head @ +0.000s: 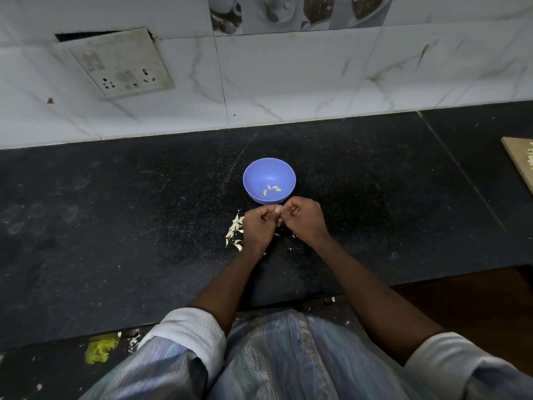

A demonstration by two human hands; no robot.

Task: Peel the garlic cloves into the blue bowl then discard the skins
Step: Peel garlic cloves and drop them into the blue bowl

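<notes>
A blue bowl [269, 180] stands on the black counter [144, 212], with a few peeled garlic cloves [271, 190] lying inside it. Just in front of the bowl my left hand [259, 225] and my right hand [304, 217] meet, fingers curled, fingertips together. They pinch something small between them, mostly hidden by the fingers; it looks like a garlic clove. A heap of pale garlic skins [234, 232] lies on the counter by my left hand, with a few scraps under and between my hands.
A tiled wall with a socket plate [115, 62] rises behind the counter. A wooden board's corner [519, 163] shows at the right edge. The counter's front edge runs near my body; skin scraps and a yellow-green scrap [99, 352] lie below it.
</notes>
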